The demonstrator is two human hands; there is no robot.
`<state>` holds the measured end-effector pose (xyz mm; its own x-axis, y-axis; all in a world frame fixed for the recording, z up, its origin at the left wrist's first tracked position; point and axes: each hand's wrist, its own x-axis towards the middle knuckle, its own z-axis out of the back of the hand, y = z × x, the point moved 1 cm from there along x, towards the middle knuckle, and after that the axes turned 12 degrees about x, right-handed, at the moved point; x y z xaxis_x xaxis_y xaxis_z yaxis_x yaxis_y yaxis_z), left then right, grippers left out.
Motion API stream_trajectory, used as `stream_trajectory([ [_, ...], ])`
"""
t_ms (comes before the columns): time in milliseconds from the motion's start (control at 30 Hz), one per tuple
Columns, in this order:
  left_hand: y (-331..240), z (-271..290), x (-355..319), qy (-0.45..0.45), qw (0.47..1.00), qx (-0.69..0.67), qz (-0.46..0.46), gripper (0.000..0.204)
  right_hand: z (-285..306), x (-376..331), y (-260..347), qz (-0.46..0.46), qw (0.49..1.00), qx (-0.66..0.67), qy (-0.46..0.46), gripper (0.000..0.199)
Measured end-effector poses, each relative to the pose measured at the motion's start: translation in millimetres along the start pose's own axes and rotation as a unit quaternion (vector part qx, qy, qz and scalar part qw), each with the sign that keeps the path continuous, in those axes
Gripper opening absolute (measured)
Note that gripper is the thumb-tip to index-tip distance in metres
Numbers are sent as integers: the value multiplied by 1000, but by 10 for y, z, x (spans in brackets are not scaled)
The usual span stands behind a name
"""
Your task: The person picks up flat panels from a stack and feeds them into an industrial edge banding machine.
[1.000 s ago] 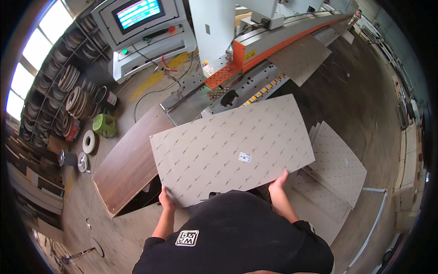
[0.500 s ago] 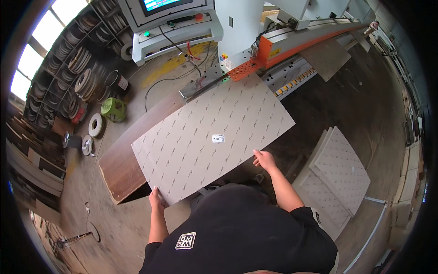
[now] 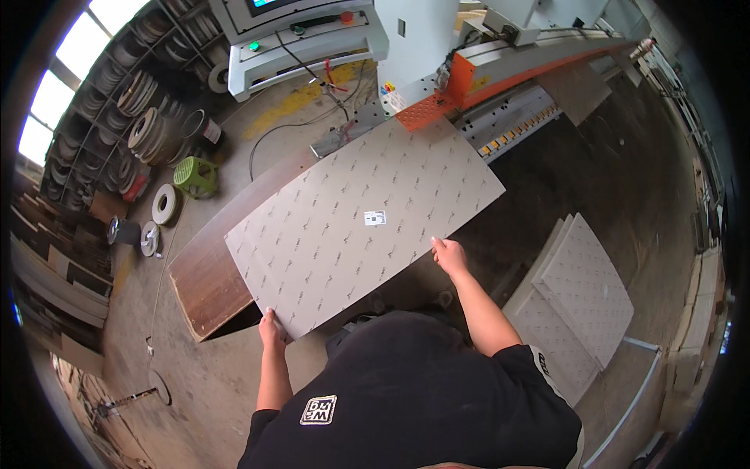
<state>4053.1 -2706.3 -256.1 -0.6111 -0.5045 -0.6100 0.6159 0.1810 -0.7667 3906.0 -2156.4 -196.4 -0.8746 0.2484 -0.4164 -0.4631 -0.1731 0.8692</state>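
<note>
A large rectangular panel (image 3: 336, 234), covered in pale film with rows of small printed marks and a white label, lies slanted before me. My left hand (image 3: 273, 328) grips its near left corner, thumb on top and the other fingers hidden beneath. At the near long edge, toward the right, my right hand (image 3: 448, 256) is closed on the rim. The panel's far end reaches the orange guard (image 3: 430, 113) of a long machine. Beneath its left side, a brown wooden board (image 3: 211, 285) juts out.
More film-covered panels (image 3: 586, 281) are stacked at the right. A control console (image 3: 305, 51) stands at the far left of the machine. On the left floor are a green stool (image 3: 195, 177), a black bucket (image 3: 201, 129) and a white roll (image 3: 164, 205). Shelves of edging rolls (image 3: 94, 102) line the wall.
The panel has moved slightly away from me, toward the machine, with both hands still on it. My view has shifted a little.
</note>
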Motion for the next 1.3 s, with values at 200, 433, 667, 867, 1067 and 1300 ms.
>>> stream_trajectory([
  [200, -3, 24, -309, 27, 995, 96, -24, 43, -30, 4, -128, 10, 1000, 26, -13, 45],
  [433, 157, 131, -546, 1, 973, 229, 24, 53, -117, -64, -265, 8, 999, 38, 17, 47],
  [667, 222, 57, -566, -11, 986, 167, -13, 46, -213, -36, -243, 35, 999, 22, -8, 47],
  [867, 207, -51, -619, -27, 990, 140, -3, 42, -210, 11, -271, 72, 995, 44, -50, 44],
  [1067, 155, -286, -680, -24, 991, 130, 11, 41, -15, 103, -200, 53, 996, 17, -74, 46],
  [1300, 36, -943, -826, -5, 993, 122, 8, 40, 412, 449, -133, 42, 990, -23, -130, 48],
])
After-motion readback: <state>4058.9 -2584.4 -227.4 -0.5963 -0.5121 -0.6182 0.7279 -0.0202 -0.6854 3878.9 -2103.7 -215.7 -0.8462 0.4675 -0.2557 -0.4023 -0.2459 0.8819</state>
